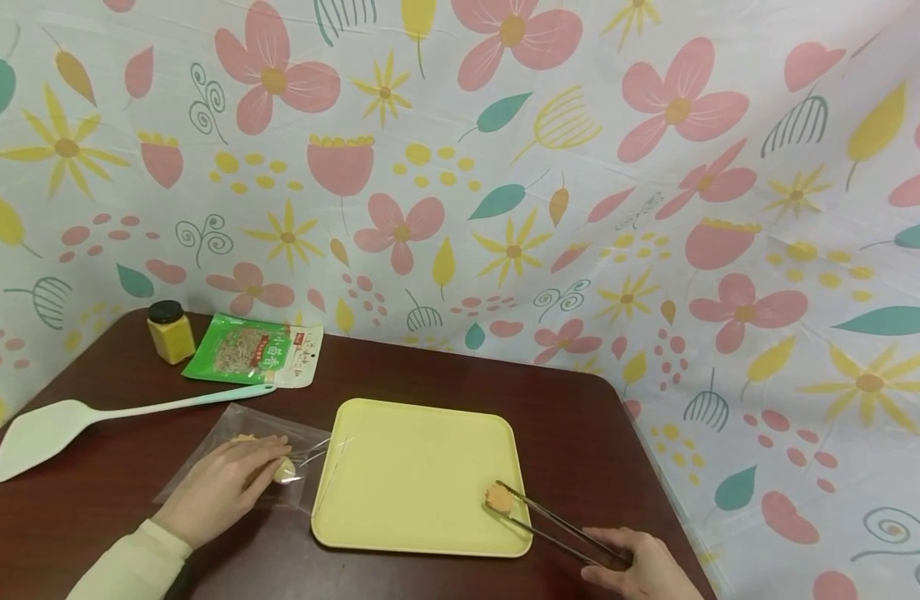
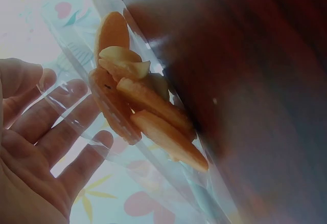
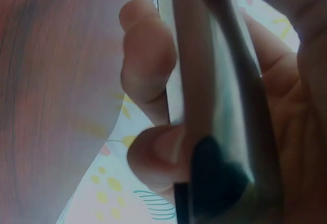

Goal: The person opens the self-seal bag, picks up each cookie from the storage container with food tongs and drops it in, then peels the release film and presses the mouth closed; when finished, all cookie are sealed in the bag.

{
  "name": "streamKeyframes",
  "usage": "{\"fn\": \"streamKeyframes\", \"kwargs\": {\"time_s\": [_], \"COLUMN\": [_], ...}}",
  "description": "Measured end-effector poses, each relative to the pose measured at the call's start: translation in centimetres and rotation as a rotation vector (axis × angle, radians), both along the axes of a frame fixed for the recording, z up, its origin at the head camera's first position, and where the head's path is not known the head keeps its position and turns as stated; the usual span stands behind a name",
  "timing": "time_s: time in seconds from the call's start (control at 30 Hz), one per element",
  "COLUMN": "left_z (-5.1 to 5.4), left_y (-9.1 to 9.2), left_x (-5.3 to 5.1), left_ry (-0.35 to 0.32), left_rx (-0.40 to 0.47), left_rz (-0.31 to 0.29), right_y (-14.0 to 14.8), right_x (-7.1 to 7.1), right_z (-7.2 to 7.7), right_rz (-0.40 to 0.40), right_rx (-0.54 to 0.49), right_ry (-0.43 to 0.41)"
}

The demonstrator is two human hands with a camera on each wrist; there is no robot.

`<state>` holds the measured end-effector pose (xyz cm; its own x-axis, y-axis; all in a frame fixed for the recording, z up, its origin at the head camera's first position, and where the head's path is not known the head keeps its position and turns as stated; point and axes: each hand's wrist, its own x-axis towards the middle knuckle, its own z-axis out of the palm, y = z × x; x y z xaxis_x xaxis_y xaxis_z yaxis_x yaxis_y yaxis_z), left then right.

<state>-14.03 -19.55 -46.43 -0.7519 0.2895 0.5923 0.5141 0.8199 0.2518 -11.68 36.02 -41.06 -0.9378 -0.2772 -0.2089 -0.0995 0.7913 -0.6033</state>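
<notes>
My left hand [image 1: 223,483] lies over a clear plastic bag [image 1: 238,417] on the table. In the left wrist view its fingers are extended against the film, beside orange slices [image 2: 168,137] and a pale yellow piece [image 2: 122,60]. Whether the thumb pinches the film is not clear. My right hand [image 1: 643,567] grips metal tongs [image 1: 565,522], whose tips hold a small orange piece [image 1: 498,499] over the right side of a yellow tray [image 1: 415,467]. The right wrist view shows fingers curled round the tongs' handle [image 3: 199,81]; the tips are out of that view.
A pale green spatula [image 1: 43,437] lies at the left, its handle reaching toward a green seasoning packet [image 1: 242,350]. Near the back left corner stands a yellow jar [image 1: 172,337] with a black lid. A flower-patterned cloth [image 1: 460,208] hangs behind the dark brown table [image 1: 580,417].
</notes>
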Motion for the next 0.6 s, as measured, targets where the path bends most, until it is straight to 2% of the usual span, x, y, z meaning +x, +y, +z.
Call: {"fn": "streamKeyframes", "kwargs": {"time_s": [0.1, 0.2, 0.43, 0.6], "left_z": [0.0, 0.1, 0.3, 0.3], "left_y": [0.0, 0.1, 0.1, 0.1], "left_x": [0.0, 0.1, 0.2, 0.2], "left_ry": [-0.011, -0.016, 0.011, 0.01], "left_rx": [-0.002, -0.002, -0.005, 0.0], "left_rz": [0.006, 0.01, 0.011, 0.011], "right_y": [-0.1, -0.3, -1.2, -1.6], "right_x": [0.0, 0.0, -0.2, -0.2], "right_z": [-0.1, -0.1, 0.0, 0.0], "right_rz": [-0.006, -0.046, -0.147, -0.176], "right_rx": [0.023, 0.063, 0.161, 0.197], "right_ry": [0.019, 0.027, 0.034, 0.048]}}
